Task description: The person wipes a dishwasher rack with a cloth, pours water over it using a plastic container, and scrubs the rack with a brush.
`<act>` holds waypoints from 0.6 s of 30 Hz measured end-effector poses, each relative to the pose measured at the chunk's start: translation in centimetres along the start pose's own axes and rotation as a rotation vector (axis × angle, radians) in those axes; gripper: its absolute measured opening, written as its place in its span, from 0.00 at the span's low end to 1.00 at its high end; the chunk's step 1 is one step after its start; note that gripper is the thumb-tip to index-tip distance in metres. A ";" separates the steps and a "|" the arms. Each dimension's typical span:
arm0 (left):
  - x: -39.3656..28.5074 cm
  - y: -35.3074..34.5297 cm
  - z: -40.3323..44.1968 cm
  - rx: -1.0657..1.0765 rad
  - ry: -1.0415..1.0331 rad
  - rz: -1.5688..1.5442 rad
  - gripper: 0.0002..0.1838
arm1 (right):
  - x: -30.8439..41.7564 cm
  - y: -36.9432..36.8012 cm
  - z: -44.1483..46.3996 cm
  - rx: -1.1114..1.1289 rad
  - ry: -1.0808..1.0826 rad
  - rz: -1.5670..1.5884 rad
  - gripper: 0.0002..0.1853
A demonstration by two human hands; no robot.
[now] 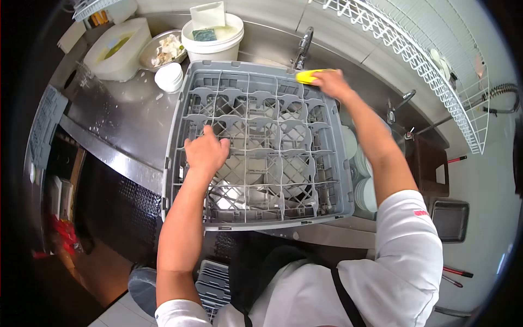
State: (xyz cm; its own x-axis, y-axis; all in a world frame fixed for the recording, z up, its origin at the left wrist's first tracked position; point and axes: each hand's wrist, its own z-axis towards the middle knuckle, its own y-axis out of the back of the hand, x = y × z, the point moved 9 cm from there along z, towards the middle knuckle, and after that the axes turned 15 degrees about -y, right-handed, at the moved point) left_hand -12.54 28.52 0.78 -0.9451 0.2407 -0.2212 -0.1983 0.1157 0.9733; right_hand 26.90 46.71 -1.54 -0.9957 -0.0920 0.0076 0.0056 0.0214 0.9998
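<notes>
A grey dishwasher rack (248, 148) with square compartments lies across the counter and sink in front of me. My left hand (208, 155) is on the left part of its grid, with its fingers spread around the dividers and some fingertips hidden. At the far right corner, my right hand (332, 84) grips a yellow sponge (309, 77) against or just above the rack's rim. Slight blur softens this hand. Stacked white dishes (365, 193) stand beside the rack's right side, partly covered by my right arm.
Behind the rack are a white bucket (213, 52), a metal bowl of food scraps (146, 54) and a tap (305, 46). White bowls (169, 78) stand at its far left corner. A white wire shelf (403, 57) overhangs the right side.
</notes>
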 end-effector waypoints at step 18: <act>-0.1 0.5 0.0 0.068 0.062 0.001 0.26 | 13.7 0.4 3.0 -0.158 0.263 0.220 0.20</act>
State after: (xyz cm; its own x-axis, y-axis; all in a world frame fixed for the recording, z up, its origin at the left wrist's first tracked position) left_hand -12.52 28.60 1.34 -0.9600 0.1805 -0.2139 -0.1814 0.1809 0.9666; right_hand 12.98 48.49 -1.06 -0.9115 -0.3555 0.2068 0.2510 -0.0825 0.9645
